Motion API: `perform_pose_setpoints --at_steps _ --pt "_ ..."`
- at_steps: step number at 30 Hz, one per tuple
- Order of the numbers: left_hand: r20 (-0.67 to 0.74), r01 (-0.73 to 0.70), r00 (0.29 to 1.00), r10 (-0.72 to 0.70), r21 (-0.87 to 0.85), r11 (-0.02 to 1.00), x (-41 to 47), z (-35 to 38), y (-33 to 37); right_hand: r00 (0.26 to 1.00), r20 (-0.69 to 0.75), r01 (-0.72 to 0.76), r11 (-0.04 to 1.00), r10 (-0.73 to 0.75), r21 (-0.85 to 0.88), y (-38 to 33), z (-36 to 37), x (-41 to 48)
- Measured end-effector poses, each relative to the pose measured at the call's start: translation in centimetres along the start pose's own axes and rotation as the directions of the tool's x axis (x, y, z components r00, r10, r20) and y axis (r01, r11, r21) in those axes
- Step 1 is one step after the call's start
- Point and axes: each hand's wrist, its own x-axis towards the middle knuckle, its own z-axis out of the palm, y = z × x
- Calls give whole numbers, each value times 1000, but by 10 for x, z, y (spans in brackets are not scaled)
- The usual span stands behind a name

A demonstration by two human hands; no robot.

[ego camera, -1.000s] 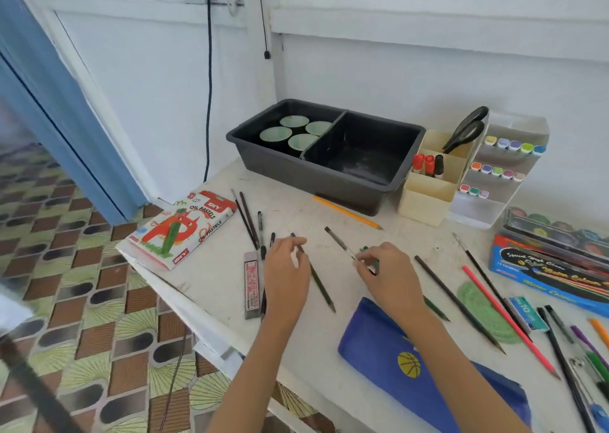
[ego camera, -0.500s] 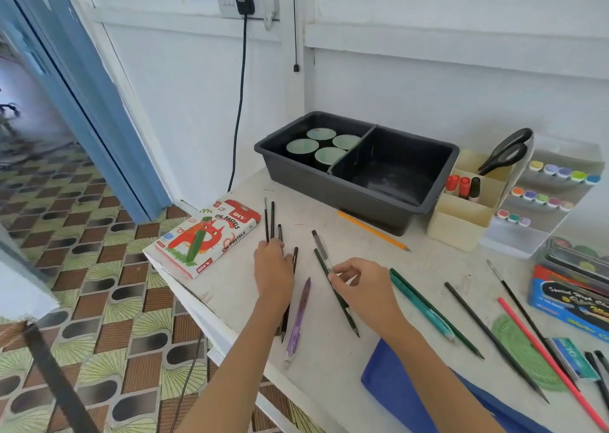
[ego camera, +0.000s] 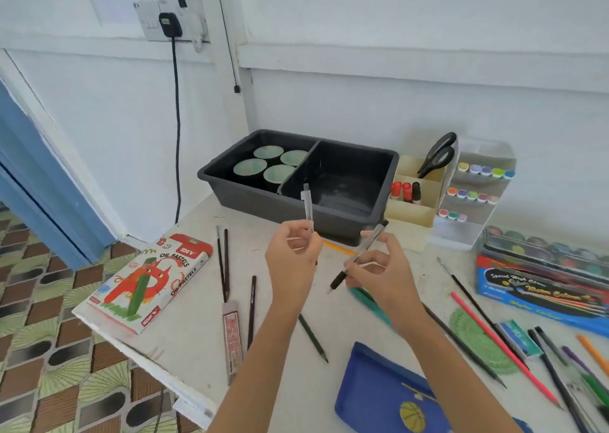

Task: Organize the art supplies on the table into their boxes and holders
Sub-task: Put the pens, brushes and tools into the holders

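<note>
1. Fingers of the left hand (ego camera: 293, 258) curl round the lower end of a clear pen (ego camera: 308, 207) and pinch it. Those of the right hand (ego camera: 379, 274) grasp a second, black-gripped pen (ego camera: 361, 256) about its middle.
2. Both pens are held clear of the table (ego camera: 184, 333), just in front of the near wall of the grey tray (ego camera: 253, 200). The two hands are near each other but apart.
3. Step in hand, as I judge it: gathering loose pens for stowing. Neither pen has reached a holder yet.
4. Next move probably calls for carrying them right and far to the cream holder (ego camera: 412, 210), or down to the blue pouch (ego camera: 379, 389) at the near edge, and slipping them in end first.
5. Long axis of the clear pen stands almost upright, its clip end pointing up. The black-gripped pen slants, with its writing tip down and to the left and its other end up and to the right.
</note>
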Motion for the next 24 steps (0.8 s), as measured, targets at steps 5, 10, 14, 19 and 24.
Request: perform_pose_setpoints --at_steps 5,10,14,19,24 --pt "182 -126 971 153 -153 980 2 47 22 972 -231 -8 983 51 183 -14 -47 18" --pt "312 -193 927 207 -74 978 14 91 18 886 -446 125 992 -128 -38 -21 -84 32" --pt "374 -262 894 248 -14 965 24 115 17 809 -552 150 979 -203 -140 -20 -98 42" --pt "544 -360 806 232 140 923 34 143 3 853 -484 90 970 -192 -227 -7 -95 62" --pt "632 -424 751 191 240 873 40 161 -13 907 -404 15 967 -121 -254 -5 -90 71"
